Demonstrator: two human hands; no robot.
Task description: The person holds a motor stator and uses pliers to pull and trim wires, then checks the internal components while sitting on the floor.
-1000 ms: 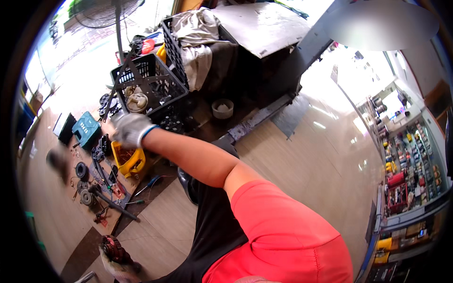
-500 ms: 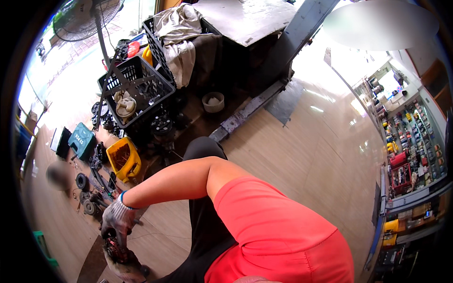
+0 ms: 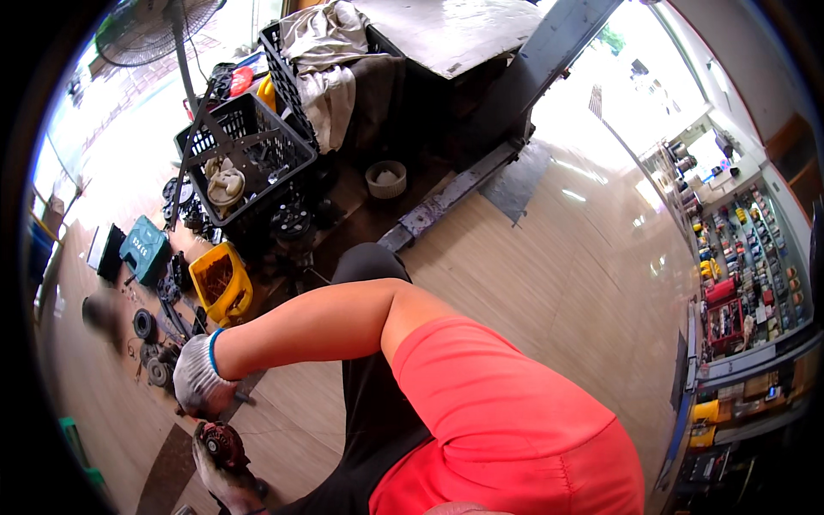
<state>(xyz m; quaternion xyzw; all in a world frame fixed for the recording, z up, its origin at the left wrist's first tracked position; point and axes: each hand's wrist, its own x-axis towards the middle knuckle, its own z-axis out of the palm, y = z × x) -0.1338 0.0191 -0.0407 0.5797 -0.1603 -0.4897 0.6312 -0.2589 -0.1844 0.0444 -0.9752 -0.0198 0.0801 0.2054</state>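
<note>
My left hand (image 3: 216,482), in a soiled work glove, is low at the left and closed around a round, dark motor part (image 3: 223,445) with reddish, winding-like detail. My right arm reaches across my bent knee, and my right hand (image 3: 199,382), in a whitish knit glove with a blue cuff, hovers just above that part. The right fingers point down and away, mostly hidden and smeared, so their closure does not show. Close by on the floor lie a round grey metal part (image 3: 159,372) and a black ring-shaped part (image 3: 144,324).
A yellow cut-open container (image 3: 221,283) with rusty-looking contents and a teal tool case (image 3: 146,249) lie ahead on the left. Behind them are a black crate (image 3: 305,163) of parts, a pedestal fan (image 3: 159,30) and a white basket (image 3: 386,179). A grey metal post (image 3: 549,60) rises beyond; stocked shelves (image 3: 755,257) line the right.
My right hand has lifted off the motor part and moved slightly up and left. The part, still in my left hand, now shows more of its round face.
</note>
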